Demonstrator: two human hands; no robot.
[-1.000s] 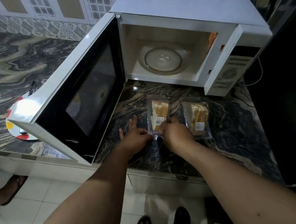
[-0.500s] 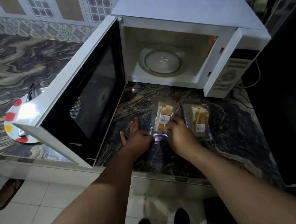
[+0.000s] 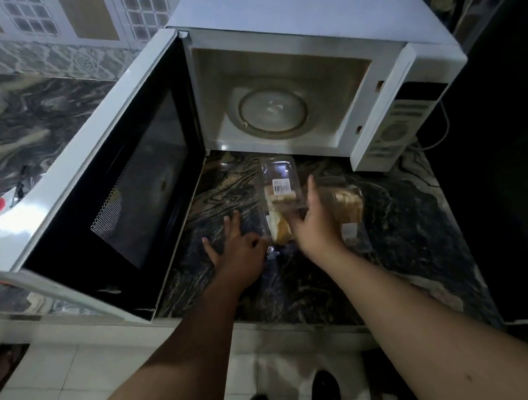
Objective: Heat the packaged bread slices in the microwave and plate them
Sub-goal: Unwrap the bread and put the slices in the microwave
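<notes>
Left hand (image 3: 240, 251) lies on the dark marbled countertop (image 3: 401, 250), fingers spread forward, fingertips pinching the near edge of the clear bread package (image 3: 280, 195). That package sits just in front of the open microwave (image 3: 307, 65), its long axis running near to far, lid raised with the barcode label facing up. Right hand (image 3: 316, 227) grips its right side, fingers curled round the plastic. Just right of it lies a second bread package (image 3: 349, 205), also lengthwise near to far. Patterned wall tiles (image 3: 81, 20) line the far left; pale floor tiles (image 3: 80, 382) lie below.
</notes>
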